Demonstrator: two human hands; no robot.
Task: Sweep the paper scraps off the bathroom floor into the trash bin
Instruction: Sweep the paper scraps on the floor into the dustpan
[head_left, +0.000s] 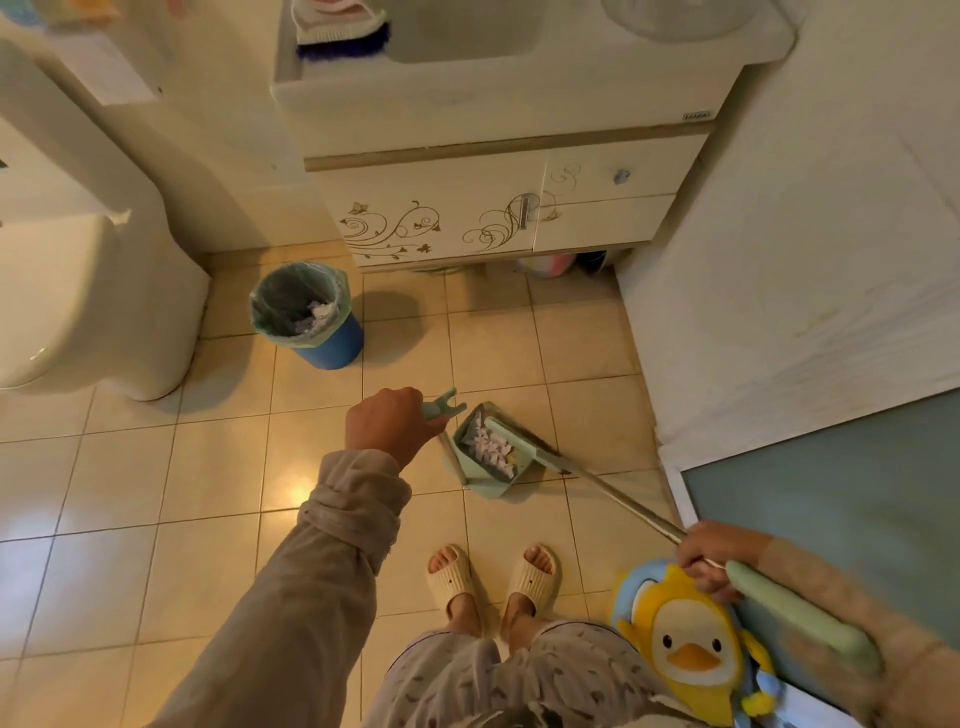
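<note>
Above tiled floor (208, 467) — left hand (389, 426) grips dustpan handle (441, 408), right hand (714, 556) grips broom (524, 443); cabinet label (697, 116) unreadable.

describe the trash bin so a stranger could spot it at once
Start at the sink cabinet ahead, then drop to the floor by its left corner, right of the toilet. The bin stands there: the only round blue tub, lined with a pale green bag.
</note>
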